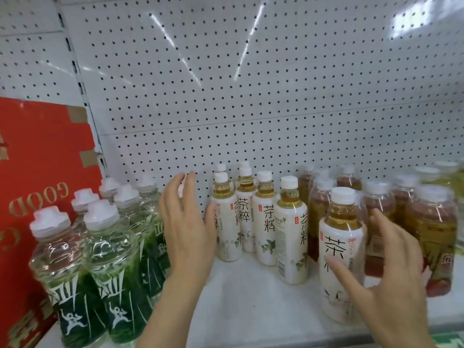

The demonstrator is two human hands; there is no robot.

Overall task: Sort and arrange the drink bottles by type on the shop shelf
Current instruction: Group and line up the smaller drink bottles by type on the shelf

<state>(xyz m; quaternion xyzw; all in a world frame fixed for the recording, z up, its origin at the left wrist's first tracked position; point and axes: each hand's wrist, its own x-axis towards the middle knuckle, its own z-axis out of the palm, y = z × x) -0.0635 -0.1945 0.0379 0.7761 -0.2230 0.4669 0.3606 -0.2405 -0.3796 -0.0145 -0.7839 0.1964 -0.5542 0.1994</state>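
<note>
Seven white-label tea bottles [265,222] stand mid-shelf; left of them six green-label bottles [113,259]; the left hand [187,222] and right hand [391,267] hover spread, grasping nothing

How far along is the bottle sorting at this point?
Mostly grouped: green-label bottles stand left, white-label tea bottles centre, reddish-brown bottles right. In hand: the right hand is open around a front white-label bottle, the left hand open between groups. Left: tucking that bottle into its row.

bare shelf [251,310] front, bottles [266,222] crowd back
</note>
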